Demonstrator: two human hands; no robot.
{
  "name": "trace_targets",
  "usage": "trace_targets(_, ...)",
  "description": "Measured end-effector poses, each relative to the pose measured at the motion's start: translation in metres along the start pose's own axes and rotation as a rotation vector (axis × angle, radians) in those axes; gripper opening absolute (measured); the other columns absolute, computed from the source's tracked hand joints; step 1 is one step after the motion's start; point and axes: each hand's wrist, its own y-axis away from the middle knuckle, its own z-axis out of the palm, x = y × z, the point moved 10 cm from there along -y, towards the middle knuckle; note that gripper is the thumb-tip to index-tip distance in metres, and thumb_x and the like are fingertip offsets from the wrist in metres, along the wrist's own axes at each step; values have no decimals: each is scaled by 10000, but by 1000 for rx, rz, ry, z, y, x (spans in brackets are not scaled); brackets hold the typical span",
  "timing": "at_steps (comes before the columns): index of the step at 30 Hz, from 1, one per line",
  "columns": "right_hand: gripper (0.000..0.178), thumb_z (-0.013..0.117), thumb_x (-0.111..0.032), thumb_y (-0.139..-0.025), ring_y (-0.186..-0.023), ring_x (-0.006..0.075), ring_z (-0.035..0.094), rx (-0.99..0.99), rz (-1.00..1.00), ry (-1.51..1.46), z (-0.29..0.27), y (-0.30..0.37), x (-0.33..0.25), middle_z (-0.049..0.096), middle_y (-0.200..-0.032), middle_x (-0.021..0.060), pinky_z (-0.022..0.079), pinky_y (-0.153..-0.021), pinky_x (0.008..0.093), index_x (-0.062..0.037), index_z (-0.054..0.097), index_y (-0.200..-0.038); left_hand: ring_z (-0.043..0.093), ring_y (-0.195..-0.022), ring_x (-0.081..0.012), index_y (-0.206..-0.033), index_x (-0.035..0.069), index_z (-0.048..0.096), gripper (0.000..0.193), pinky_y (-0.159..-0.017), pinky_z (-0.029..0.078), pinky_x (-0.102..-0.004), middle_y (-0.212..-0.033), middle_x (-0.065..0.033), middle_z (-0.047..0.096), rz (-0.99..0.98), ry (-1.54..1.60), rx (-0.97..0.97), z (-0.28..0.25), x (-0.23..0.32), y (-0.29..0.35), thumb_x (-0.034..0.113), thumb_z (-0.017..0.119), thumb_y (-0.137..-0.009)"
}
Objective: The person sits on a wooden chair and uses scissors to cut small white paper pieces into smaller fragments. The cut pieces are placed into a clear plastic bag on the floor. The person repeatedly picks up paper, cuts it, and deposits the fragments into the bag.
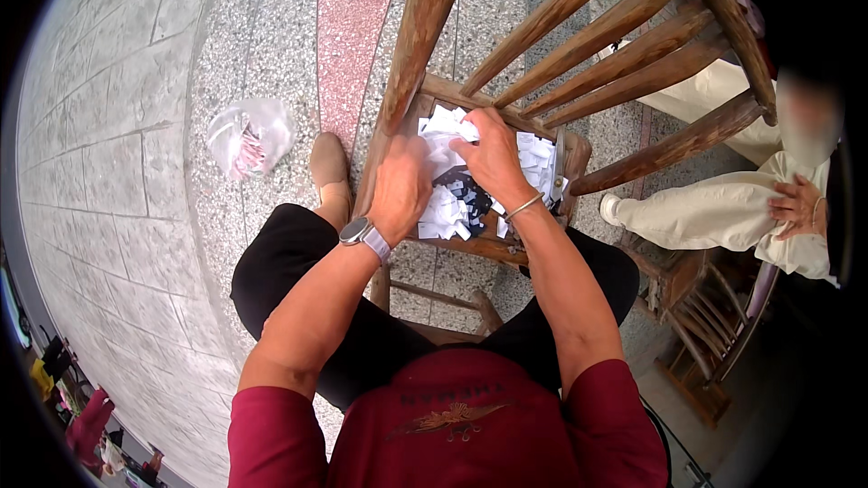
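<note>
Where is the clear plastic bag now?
In the head view's left half, the clear plastic bag sits on the speckled floor, just left of the tan shoe.

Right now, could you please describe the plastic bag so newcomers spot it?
Find the wooden chair, then the brown shoe to its left. Farther left on the speckled floor lies the plastic bag: translucent, with pinkish contents, unlike the opaque shoe.

Wearer's 2 hands (402,185) (497,158), 1 watch (355,231), 1 plastic bag (275,118)
</note>
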Motion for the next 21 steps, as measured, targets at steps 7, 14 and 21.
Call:
trace_targets(7,317,738,-78,-798,-893,335,632,-126,121,-128,5,7,8,641,-992,202,513,-792,373,7,580,-1059,589,-886,-449,-969,-8,585,163,-765,466,-495,-963,-239,583,15,10,5,-2,2,2,60,658,-841)
trace_targets(14,355,731,-66,-808,-914,331,646,-147,-15,-35,7,-6,-7,661,-1030,195,505,-793,381,-27,569,-1121,586,-903,-447,-972,-8,584,161,-777,465,-490,-966,-238,585,20,8,6,-2,3,3,53,656,-842)
trace_targets(21,279,724,75,-734,-855,349,614,-67,-124,-85,3,11,-14,596,-893,157,491,-740,368,-7,577,-956,581,-897,-450,-985,-12,546,183,-774,463,-493,-957,-243,583,37,20,16,-4,5,2,28,648,-838)
